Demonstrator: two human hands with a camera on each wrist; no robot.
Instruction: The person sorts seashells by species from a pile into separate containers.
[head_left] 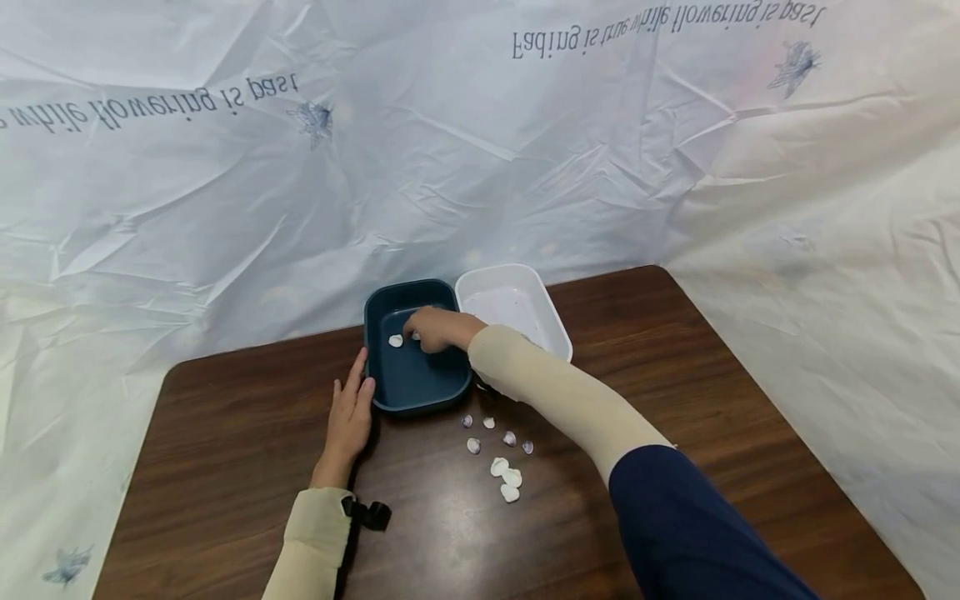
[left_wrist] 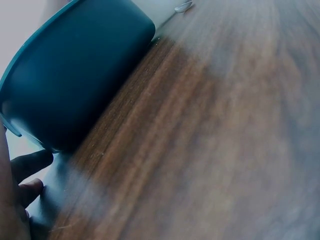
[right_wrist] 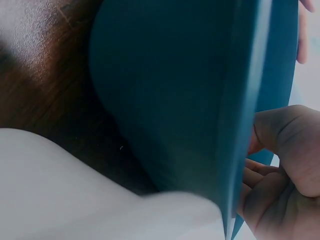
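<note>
One white shell (head_left: 395,341) lies in the blue tray (head_left: 416,379) at frame centre; our right hand (head_left: 439,328) bends its fingers at a second shell (head_left: 416,337), whether gripped we cannot tell; our left hand (head_left: 349,421), fingers extended, touches its left side.

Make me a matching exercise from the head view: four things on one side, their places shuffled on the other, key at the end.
1. left hand
2. right hand
3. white tray
4. cluster of three white shells

A. right beside the dark teal tray, on its right side
B. on the bare wood of the table, nearer the person than both trays
C. at the outer left side of the dark teal tray
D. reaching inside the dark teal tray

Pairs: 1-C, 2-D, 3-A, 4-B
</note>
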